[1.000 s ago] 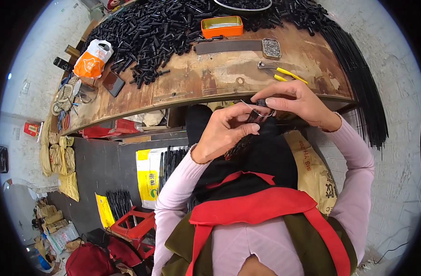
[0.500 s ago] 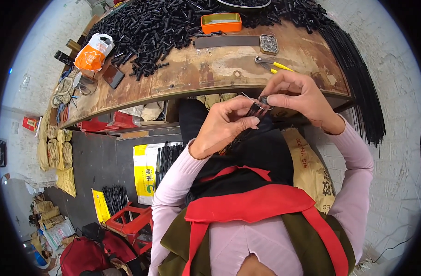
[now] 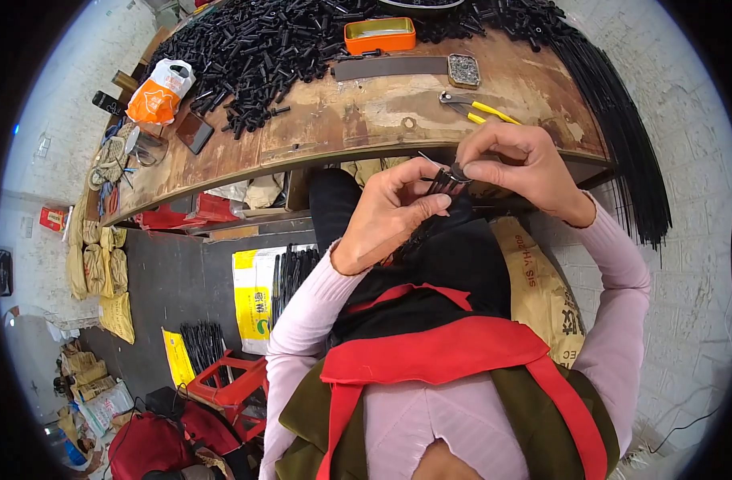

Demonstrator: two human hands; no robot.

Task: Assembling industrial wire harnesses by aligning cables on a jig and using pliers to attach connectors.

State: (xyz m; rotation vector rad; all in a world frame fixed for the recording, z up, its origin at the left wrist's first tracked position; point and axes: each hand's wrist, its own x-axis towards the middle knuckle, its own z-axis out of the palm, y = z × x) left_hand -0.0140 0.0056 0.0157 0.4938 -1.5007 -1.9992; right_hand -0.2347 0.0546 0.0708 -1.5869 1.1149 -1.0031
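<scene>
Above my lap, at the table's front edge, my left hand (image 3: 388, 218) is closed around a bundle of thin black rods (image 3: 446, 184). A thin pale wire or needle (image 3: 429, 159) sticks out past its fingers. My right hand (image 3: 530, 172) pinches a small dark piece (image 3: 459, 171) between thumb and forefinger, right against the upper end of the bundle. I cannot make out exactly what that small piece is. Yellow-handled pliers (image 3: 479, 109) lie on the table just beyond my right hand.
The worn wooden table (image 3: 318, 120) carries a heap of short black tubular parts (image 3: 262, 60), an orange tin (image 3: 379, 35), a flat dark bar (image 3: 390, 69) and a small box of metal bits (image 3: 463, 70). Long black rods (image 3: 622, 144) hang over its right end. A red stool (image 3: 234, 384) stands lower left.
My right fingertips have shifted slightly, and the small dark piece now sits closer against the bundle's end. My left hand keeps its grip. The view has tilted a little.
</scene>
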